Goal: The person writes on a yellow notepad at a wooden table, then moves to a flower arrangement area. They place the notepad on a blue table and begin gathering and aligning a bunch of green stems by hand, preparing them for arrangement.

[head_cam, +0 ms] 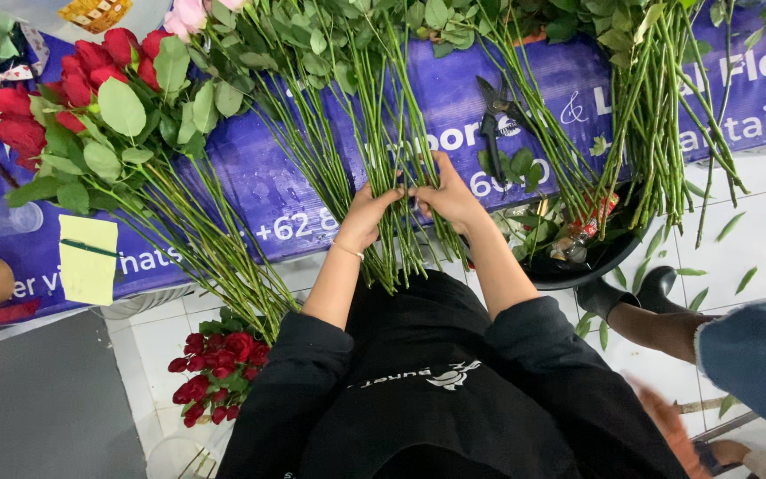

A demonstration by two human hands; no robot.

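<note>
Both my hands grip a bundle of long green rose stems [389, 133] lying across a table covered with a purple banner [263, 182]. My left hand [367, 215] closes on the stems from the left. From the right, my right hand [448, 195] closes on the same bundle. The stem ends hang over the table's near edge toward my black apron. The blooms of this bundle are out of view at the top.
Red roses [68, 84] with leafy stems lie at left, beside a yellow notepad with a green pen [87, 257]. Black pruning shears [495, 120] rest on the banner. Another stem bunch [658, 115] hangs over a black bin [582, 266]. A bucket of red roses [216, 364] stands on the floor. Another person's leg [738, 346] is at right.
</note>
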